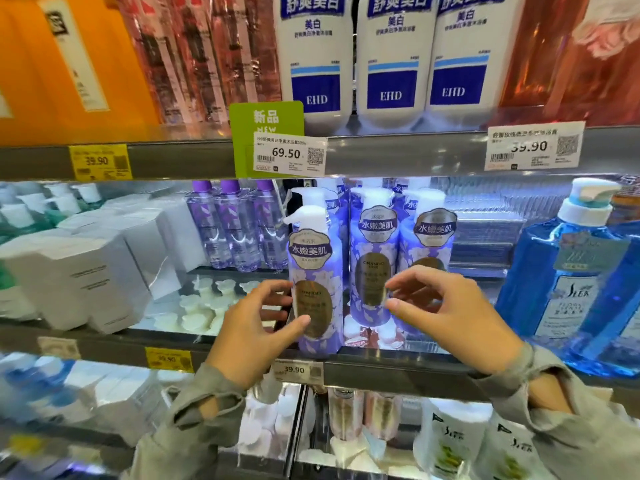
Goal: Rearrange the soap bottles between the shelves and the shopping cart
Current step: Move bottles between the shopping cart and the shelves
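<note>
Three purple pump soap bottles with gold labels stand on the middle shelf (398, 367). The front purple bottle (313, 258) is at the shelf's edge. My left hand (252, 327) curls round its lower left side, with the thumb on its front. A second purple bottle (372, 244) and a third purple bottle (433, 233) stand just behind to the right. My right hand (450, 306) hovers in front of these two. Its fingers are spread and loosely curved, with the tips by the second bottle's label, and it holds nothing. No shopping cart is in view.
White EHD bottles (391, 57) fill the top shelf above price tags. Left of the purple bottles are slim clear purple bottles (235, 230) and white boxes (86, 271). A large blue pump bottle (568, 282) stands to the right. White bottles (450, 441) stand on the lower shelf.
</note>
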`<state>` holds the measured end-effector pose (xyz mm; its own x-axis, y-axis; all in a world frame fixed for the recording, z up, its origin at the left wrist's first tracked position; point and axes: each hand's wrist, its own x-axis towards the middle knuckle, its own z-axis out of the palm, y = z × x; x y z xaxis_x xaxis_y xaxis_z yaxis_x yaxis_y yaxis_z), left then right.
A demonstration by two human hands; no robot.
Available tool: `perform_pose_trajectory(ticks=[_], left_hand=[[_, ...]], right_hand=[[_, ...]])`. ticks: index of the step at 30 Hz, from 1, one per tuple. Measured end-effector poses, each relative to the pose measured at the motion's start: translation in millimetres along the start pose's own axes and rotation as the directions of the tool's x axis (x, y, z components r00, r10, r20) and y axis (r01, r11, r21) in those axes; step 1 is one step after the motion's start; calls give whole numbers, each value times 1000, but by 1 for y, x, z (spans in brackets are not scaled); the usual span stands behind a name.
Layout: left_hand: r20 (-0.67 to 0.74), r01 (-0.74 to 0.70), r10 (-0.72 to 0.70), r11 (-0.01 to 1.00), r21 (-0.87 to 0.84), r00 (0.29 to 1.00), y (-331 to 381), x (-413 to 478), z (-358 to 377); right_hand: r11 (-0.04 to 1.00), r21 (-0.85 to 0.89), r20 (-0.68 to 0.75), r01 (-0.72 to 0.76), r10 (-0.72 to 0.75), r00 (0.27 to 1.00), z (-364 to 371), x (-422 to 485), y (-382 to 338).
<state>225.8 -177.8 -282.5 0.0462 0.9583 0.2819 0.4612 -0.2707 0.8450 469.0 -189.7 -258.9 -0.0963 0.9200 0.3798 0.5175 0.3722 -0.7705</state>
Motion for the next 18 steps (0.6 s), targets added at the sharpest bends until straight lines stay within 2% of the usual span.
perform_pose_trajectory(ticks=[5, 9, 18], left_hand=[[-59, 35, -33, 999, 26, 998, 19, -12, -21], [-134, 84, -80, 996, 26, 988, 23, -31, -44], [-332, 203, -152, 971, 125, 931, -3, -97, -134]], right_hand=[[983, 172, 147, 69, -95, 985, 5, 4, -29], [940, 321, 276, 116, -210, 938, 20, 7, -58], [904, 372, 435, 212, -371, 820, 118, 22, -116]])
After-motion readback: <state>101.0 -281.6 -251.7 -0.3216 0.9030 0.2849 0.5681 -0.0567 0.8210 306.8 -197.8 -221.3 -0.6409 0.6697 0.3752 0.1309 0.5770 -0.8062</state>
